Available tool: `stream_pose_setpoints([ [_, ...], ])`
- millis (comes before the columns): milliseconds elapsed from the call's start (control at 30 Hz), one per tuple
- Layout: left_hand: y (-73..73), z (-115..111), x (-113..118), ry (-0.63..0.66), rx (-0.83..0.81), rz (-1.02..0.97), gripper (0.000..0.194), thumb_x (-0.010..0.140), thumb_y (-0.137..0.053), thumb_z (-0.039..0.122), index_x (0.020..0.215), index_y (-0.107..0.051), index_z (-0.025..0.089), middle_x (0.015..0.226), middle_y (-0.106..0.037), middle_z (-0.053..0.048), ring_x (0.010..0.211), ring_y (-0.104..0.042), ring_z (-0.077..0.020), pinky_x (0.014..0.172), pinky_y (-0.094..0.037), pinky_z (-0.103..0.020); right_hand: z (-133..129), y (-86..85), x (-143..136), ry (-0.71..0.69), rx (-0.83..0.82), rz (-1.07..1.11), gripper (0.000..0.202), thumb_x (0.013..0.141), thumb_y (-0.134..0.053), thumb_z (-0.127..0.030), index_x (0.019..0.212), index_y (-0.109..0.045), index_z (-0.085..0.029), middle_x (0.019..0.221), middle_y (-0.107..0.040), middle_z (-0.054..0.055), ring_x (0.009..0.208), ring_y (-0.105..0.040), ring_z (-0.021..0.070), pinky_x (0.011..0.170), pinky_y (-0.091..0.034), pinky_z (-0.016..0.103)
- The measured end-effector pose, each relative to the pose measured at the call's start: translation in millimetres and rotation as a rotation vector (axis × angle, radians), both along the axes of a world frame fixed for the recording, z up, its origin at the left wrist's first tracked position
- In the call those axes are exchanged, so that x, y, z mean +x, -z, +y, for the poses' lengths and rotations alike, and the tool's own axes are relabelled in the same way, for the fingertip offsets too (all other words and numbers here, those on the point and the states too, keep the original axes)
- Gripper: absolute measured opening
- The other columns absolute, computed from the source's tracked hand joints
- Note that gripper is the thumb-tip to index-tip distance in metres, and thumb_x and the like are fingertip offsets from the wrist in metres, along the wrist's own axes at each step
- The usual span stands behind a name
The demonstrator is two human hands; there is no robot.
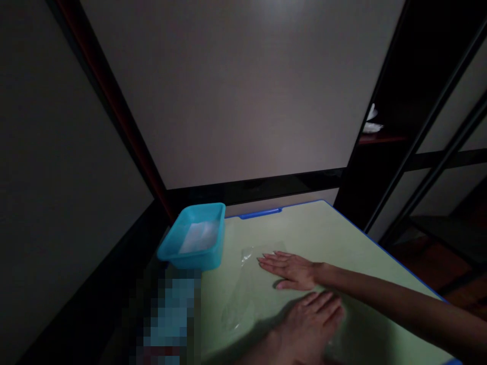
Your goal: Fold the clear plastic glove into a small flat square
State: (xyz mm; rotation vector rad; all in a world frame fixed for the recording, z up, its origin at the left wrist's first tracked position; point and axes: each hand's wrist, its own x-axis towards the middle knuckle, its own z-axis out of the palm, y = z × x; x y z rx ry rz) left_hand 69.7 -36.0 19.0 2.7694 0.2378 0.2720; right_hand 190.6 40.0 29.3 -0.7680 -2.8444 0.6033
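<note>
**Laying a Hand over Clear Film on a Green Tabletop**

Working over a pale green tabletop (304, 225) with a blue rim. Reaching towards nine o'clock with the right hand (291, 272), palm down, spread wide and gripping nothing, laying its fingers over the upper right part of a clear plastic film (247, 289). Having that film flat on the tabletop, at nine o'clock from the hands, glinting near its top and bottom. Holding the left hand (314, 324) just beside the right, between five and six o'clock from it, back upward, fingers close together and blurred; being unable to tell whether pinching anything beneath. Facing a turquoise basin (200, 261) at ten o'clock, with something white (200, 235) inside. Facing, at eleven o'clock, a blue strip (261, 213) on the far rim and, beyond, a pale cabinet panel (247, 96).
</note>
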Motion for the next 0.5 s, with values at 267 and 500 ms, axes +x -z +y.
stream_pose_setpoints([
  [267, 23.1, 1, 12, -0.007, 0.026, -0.055, 0.043, 0.090, -0.023, 0.026, 0.131, -0.022, 0.016, 0.136, -0.033, -0.004, 0.127, -0.022, -0.0158, 0.104, -0.024, -0.032, 43, 9.2, -3, 0.034, 0.099, -0.061, 0.062, 0.086, -0.032, -0.045, 0.137, -0.006, -0.018, 0.141, -0.016, 0.006, 0.129, -0.010, 0.0192, 0.105, -0.008, 0.038],
  [500, 12.9, -28, 8, 0.295, 0.080, 0.008, 0.048, 0.087, -0.027, 0.020, 0.133, -0.017, 0.013, 0.141, -0.021, -0.006, 0.130, -0.008, -0.0150, 0.106, -0.020, -0.034, 35, 7.6, -2, 0.109, 0.124, -0.162, 0.060, 0.087, -0.023, -0.048, 0.137, -0.009, -0.017, 0.142, -0.011, 0.005, 0.129, -0.004, 0.0197, 0.105, -0.007, 0.038],
])
